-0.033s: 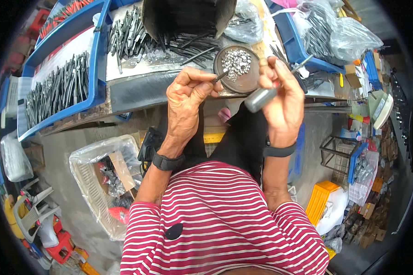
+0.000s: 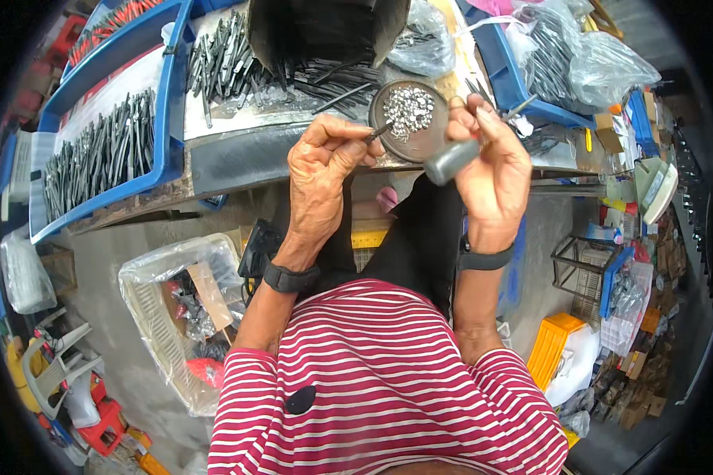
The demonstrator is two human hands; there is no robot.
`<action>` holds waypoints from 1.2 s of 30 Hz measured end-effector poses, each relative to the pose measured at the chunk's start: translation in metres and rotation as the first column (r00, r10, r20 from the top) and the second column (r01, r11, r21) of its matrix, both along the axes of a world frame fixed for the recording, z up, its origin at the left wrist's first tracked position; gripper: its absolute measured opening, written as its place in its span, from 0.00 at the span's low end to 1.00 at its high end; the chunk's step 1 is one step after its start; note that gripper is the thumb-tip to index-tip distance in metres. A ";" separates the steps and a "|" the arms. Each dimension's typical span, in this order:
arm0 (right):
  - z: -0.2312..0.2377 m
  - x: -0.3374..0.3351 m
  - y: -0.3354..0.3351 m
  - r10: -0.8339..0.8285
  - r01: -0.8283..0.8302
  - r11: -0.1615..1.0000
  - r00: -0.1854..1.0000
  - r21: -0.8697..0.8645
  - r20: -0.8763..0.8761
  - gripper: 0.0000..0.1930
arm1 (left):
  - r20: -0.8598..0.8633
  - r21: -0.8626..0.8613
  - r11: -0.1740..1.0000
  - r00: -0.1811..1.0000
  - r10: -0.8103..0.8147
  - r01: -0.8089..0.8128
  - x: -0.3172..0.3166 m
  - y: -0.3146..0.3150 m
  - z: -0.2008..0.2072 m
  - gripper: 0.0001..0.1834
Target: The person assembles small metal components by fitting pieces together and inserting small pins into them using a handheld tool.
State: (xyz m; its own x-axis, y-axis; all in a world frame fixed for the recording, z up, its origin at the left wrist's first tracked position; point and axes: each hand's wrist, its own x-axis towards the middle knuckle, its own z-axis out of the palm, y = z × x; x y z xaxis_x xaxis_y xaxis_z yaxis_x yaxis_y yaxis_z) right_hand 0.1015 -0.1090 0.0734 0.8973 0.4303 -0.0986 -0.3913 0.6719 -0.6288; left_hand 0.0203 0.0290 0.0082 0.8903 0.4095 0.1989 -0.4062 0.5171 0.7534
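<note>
My left hand (image 2: pixel 321 162) pinches a small dark slender piece (image 2: pixel 381 130) between thumb and fingertips. Its tip reaches over the left rim of a round brown dish (image 2: pixel 432 145). Many small shiny silvery bits (image 2: pixel 408 111) lie heaped in that dish. My right hand (image 2: pixel 491 158) is closed around a screwdriver (image 2: pixel 451 162), just right of the dish. The blunt grey handle end points down-left and is somewhat blurred. Its thin metal shaft sticks out up-right behind my fingers. My fingers cover the middle of the tool.
Dark slim parts (image 2: pixel 222 59) are piled on the bench beside a large dark open container (image 2: pixel 325 32). Blue trays with similar parts (image 2: pixel 107 150) stand at left, and another blue tray (image 2: pixel 491 55) with plastic bags at right. A lined crate (image 2: pixel 154 317) sits on the floor.
My right hand has shifted slightly right, and the screwdriver has turned a little in it, its handle end rising. My left hand and the dark piece stay almost in place.
</note>
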 end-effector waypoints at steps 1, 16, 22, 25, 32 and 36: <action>0.003 0.000 -0.001 0.012 -0.013 1.000 0.999 0.026 0.039 0.09 | 0.000 -0.017 1.000 1.000 0.006 -0.006 0.002 0.001 0.000 0.03; 0.028 -0.016 0.038 0.099 0.344 0.890 0.497 -0.300 0.862 0.08 | 0.017 -0.061 0.998 1.000 -0.008 0.009 0.004 0.001 -0.012 0.03; 0.050 -0.018 0.033 0.005 0.353 0.924 0.369 -0.146 0.929 0.07 | 0.001 -0.044 0.999 1.000 -0.010 0.010 0.004 0.001 -0.013 0.03; 0.052 -0.018 0.035 -0.150 0.350 0.935 0.230 0.062 0.961 0.08 | -0.006 -0.049 0.999 1.000 -0.014 0.014 0.004 0.001 -0.013 0.03; 0.023 -0.020 0.041 -0.008 0.387 0.905 0.435 -0.179 0.900 0.05 | -0.014 -0.040 0.999 1.000 -0.021 0.020 0.004 0.001 -0.016 0.04; 0.047 -0.017 0.034 -0.136 0.362 0.932 0.324 0.010 0.936 0.06 | -0.009 -0.055 0.998 1.000 -0.023 0.022 0.005 0.003 -0.015 0.04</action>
